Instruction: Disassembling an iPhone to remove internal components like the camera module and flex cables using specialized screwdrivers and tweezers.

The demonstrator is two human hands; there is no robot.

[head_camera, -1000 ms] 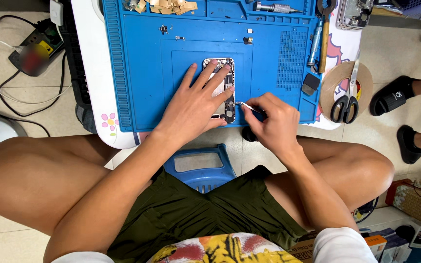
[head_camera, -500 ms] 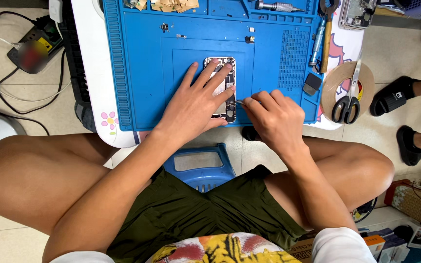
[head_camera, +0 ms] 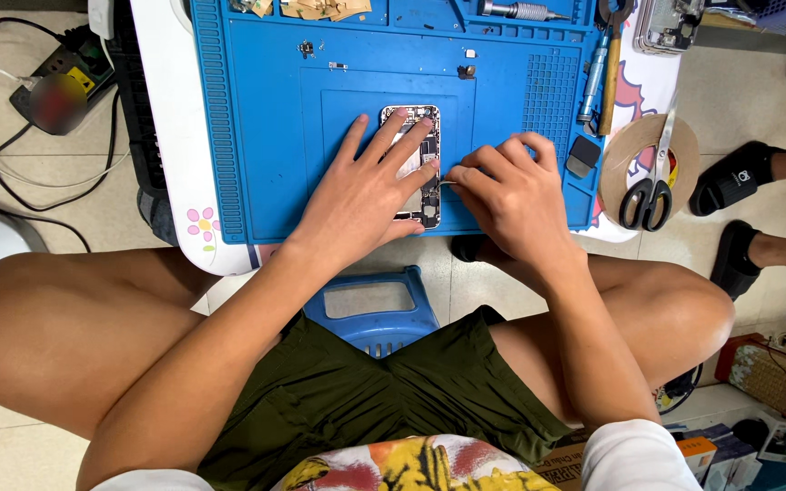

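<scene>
The opened phone, long axis pointing away, is pinned on the blue mat by the flat left hand; thin tweezers are pinched by the right hand.

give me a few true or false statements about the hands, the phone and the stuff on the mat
1. The left hand lies flat on the opened phone. True.
2. The right hand holds scissors. False: it pinches a thin metal tool at the phone's edge; the scissors lie on a tape roll to the right.
3. The phone rests on a blue mat. True.
4. The phone lies on the floor. False: it is on the mat, on a low table.
5. A blue stool shows between the knees. True.
</scene>
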